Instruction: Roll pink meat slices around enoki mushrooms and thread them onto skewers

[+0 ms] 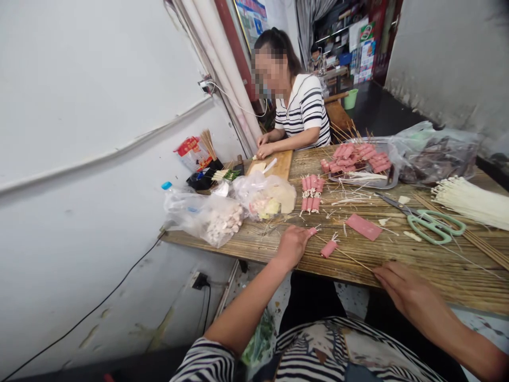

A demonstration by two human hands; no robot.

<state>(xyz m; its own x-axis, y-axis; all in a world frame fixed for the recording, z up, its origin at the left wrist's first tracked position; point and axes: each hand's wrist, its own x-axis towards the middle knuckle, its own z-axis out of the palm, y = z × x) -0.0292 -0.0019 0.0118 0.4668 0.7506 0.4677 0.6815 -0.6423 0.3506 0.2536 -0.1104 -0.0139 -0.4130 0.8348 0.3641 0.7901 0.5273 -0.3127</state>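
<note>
A thin wooden skewer (pixel 355 259) runs low over the table's front edge, and my right hand (pixel 401 286) pinches its near end. Midway along it sits a pink meat roll (pixel 328 248) with white enoki ends sticking out. At the skewer's far end my left hand (pixel 294 245) closes on another meat roll (pixel 313 231), mostly covered by my fingers. A flat pink meat slice (pixel 363 227) lies just beyond. Finished skewered rolls (pixel 312 193) rest side by side behind my left hand.
Green-handled scissors (pixel 435 225), an enoki bundle (pixel 473 201) and loose skewers (pixel 485 246) lie at right. A tray (pixel 392 178) of skewered rolls stands behind, beside a plastic bag (pixel 437 154). More bags (pixel 214 217) sit left. Across the table, a person (pixel 302 114) works at a cutting board (pixel 282 164).
</note>
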